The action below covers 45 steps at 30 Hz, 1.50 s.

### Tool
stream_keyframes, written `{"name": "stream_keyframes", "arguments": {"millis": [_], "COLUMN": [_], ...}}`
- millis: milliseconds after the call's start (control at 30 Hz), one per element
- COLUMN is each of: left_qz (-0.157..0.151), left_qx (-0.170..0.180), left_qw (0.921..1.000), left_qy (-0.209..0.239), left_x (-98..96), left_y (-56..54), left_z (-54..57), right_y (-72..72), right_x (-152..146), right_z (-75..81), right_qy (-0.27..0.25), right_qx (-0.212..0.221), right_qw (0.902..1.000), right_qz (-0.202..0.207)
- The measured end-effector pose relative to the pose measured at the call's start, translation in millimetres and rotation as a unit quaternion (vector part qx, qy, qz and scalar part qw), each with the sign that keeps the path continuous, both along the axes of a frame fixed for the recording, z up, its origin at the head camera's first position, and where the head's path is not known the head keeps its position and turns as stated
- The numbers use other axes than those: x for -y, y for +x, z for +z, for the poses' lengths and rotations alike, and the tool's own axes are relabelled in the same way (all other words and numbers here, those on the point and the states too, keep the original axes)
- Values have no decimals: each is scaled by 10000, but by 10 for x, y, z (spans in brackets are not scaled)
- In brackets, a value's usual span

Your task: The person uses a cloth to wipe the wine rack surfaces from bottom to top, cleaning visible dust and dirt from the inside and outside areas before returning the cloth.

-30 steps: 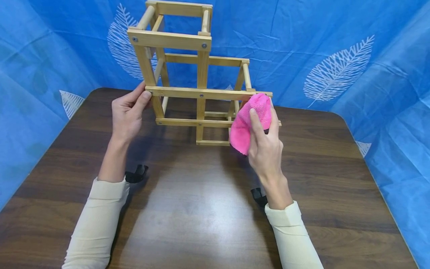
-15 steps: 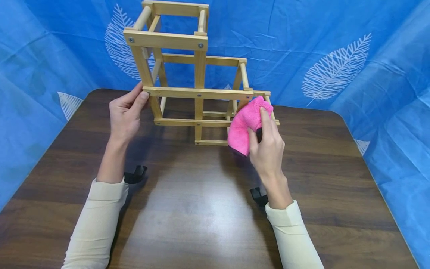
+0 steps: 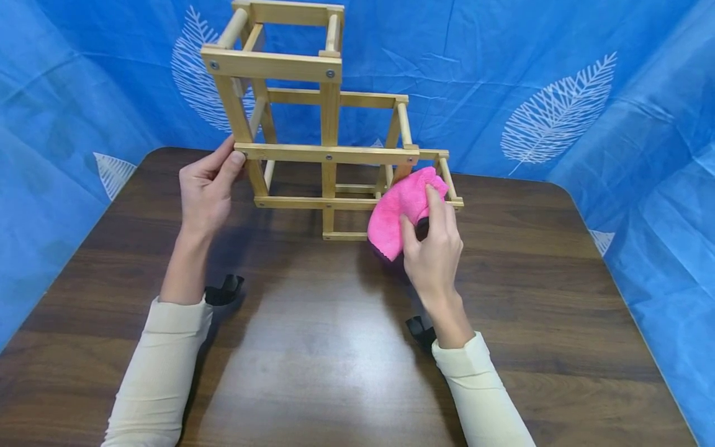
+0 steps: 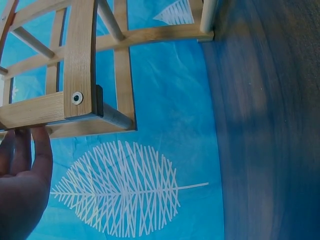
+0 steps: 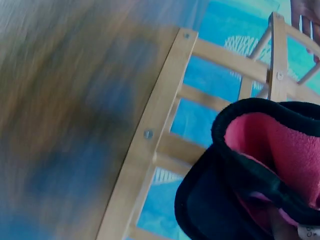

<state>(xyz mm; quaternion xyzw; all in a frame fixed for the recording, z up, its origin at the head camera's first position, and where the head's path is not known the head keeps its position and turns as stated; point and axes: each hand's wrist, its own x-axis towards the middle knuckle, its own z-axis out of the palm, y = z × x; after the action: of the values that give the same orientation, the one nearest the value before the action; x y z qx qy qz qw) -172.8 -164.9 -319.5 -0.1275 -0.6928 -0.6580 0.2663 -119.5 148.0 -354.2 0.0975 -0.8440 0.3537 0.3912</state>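
Observation:
A stepped wooden rack (image 3: 285, 153) made of slats and dowels stands at the back of the table. My left hand (image 3: 205, 194) pinches its left side, thumb on the end of the middle front slat. In the left wrist view, fingers (image 4: 42, 155) of that hand reach up to a slat. My right hand (image 3: 432, 251) grips a pink cloth (image 3: 403, 208) at the rack's lower right, over an upright below the middle slat. The cloth hides that corner of the rack. Its dark edging (image 5: 220, 122) and folded pink inside show in the right wrist view.
The dark wood-grain table (image 3: 313, 347) reaches toward me, with a bright glare in its middle. Behind it and at both sides hangs a blue curtain (image 3: 463, 93) printed with white leaves. Black straps (image 3: 224, 290) show at the wrists.
My right hand and the pink cloth have moved down and a little left from the end of the middle slat, uncovering it. The left hand keeps its hold on the rack.

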Motion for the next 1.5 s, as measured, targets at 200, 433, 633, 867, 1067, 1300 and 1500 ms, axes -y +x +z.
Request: {"name": "stream_keyframes", "arguments": {"millis": [200, 433, 633, 867, 1067, 1300, 1500], "left_qz": [-53, -169, -35, 151, 170, 149, 233], "left_qx": [-28, 90, 192, 373, 504, 441, 367], "left_qw": [9999, 9998, 9993, 9970, 9943, 9950, 9954], "left_qy": [92, -3, -307, -667, -922, -887, -852], "left_x": [-7, -50, -108, -133, -107, -121, -118], "left_y": [6, 29, 35, 29, 31, 18, 22], "left_z": [15, 31, 41, 52, 72, 64, 58], "right_y": [16, 14, 10, 48, 74, 62, 63], "right_x": [107, 105, 61, 184, 340, 384, 438], "right_z": [-46, -49, -8, -65, -183, -205, -190], "right_qy": [-423, -661, -832, -1049, -637, -931, -1034], "right_qx": [-278, -265, -232, -344, -274, -19, 246], "right_qw": [9987, 9974, 9952, 9912, 9943, 9849, 9739], "right_qz": [9, 113, 460, 726, 807, 1461, 2007]}}
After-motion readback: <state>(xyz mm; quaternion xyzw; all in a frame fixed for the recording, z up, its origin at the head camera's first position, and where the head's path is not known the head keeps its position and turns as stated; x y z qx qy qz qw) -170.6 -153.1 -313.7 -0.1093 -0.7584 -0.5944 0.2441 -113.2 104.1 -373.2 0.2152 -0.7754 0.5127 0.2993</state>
